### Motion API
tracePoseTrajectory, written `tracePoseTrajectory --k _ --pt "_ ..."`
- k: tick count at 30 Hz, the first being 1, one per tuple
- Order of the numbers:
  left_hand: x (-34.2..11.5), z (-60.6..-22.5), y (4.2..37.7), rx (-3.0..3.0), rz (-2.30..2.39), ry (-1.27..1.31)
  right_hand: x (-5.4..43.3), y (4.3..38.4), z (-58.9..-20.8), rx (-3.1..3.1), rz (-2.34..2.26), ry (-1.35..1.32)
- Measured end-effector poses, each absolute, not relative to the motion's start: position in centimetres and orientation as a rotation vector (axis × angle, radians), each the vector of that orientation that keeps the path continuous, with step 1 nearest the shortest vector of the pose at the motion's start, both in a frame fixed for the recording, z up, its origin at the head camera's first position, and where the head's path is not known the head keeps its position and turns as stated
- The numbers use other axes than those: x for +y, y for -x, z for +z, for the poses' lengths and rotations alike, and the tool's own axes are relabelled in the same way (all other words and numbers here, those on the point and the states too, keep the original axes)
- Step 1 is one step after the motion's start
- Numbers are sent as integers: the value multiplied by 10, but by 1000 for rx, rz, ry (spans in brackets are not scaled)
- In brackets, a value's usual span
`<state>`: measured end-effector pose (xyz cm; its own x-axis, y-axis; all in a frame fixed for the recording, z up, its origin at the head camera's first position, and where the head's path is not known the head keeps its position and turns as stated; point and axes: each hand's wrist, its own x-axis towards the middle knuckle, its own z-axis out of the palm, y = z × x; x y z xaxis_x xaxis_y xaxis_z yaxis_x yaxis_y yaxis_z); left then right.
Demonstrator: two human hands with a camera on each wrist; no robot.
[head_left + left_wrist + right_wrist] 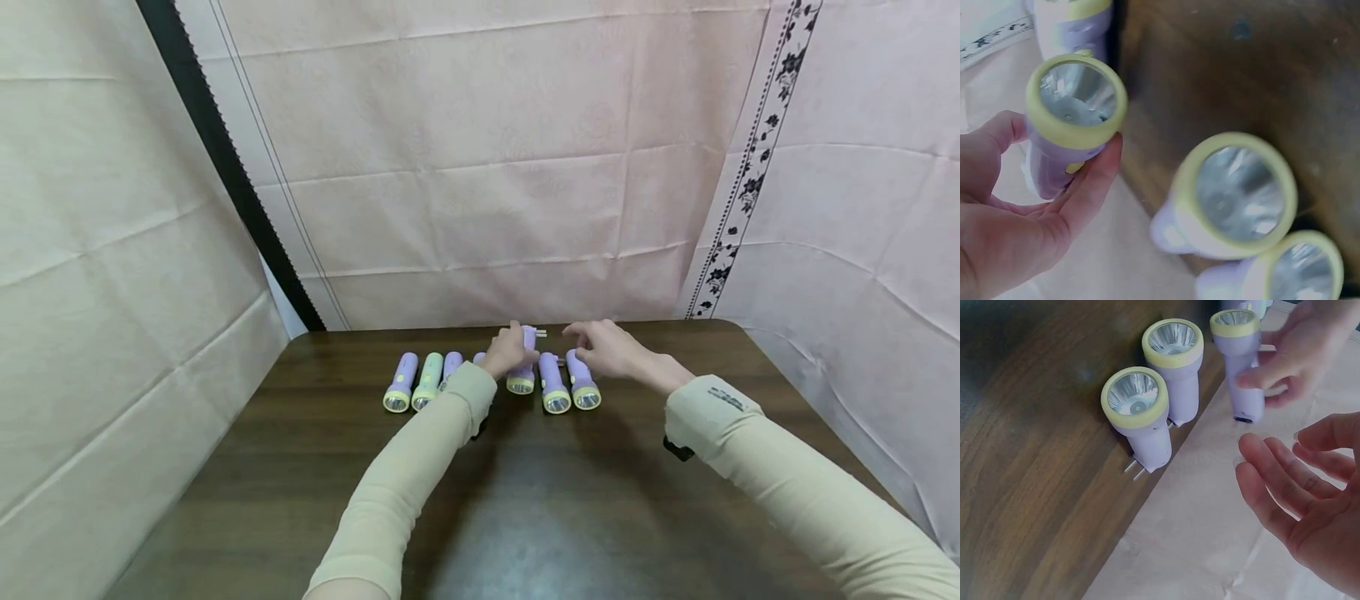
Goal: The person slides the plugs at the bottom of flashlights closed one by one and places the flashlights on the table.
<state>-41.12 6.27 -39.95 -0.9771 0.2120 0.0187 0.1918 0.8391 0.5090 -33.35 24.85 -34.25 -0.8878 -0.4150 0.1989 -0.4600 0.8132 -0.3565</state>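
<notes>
My left hand (507, 352) grips the body of a purple flashlight (528, 337) with a yellow rim, thumb on one side and fingers on the other. In the left wrist view its lens faces the camera. Prongs stick out at its tail in the head view. My right hand (604, 347) holds nothing; in the right wrist view its loosely bent fingers (1272, 481) are just below the tail of the held flashlight. Two more purple flashlights (1138, 419) lie side by side nearest the right hand, metal prongs showing at the tail of one.
On the left of the row lie a purple flashlight (402, 379), a green flashlight (429, 379) and another purple flashlight (452, 363), partly behind the left arm. The brown wooden table (540, 517) ends at a back edge, where a pale cloth (480, 208) hangs.
</notes>
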Motion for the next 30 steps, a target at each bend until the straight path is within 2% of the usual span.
tracePoseTrajectory --k 5,10,17,30 --pt "62 -371 405 2968 892 -488 252 335 -337 -2828 627 -689" --pt "58 -358 403 2987 939 -688 256 334 -335 -2789 629 -689" --pt "46 -365 400 2971 967 -835 253 331 -341 -2771 611 -750" --pt "37 -376 388 2931 1054 -900 236 322 -348 -2781 601 -824"
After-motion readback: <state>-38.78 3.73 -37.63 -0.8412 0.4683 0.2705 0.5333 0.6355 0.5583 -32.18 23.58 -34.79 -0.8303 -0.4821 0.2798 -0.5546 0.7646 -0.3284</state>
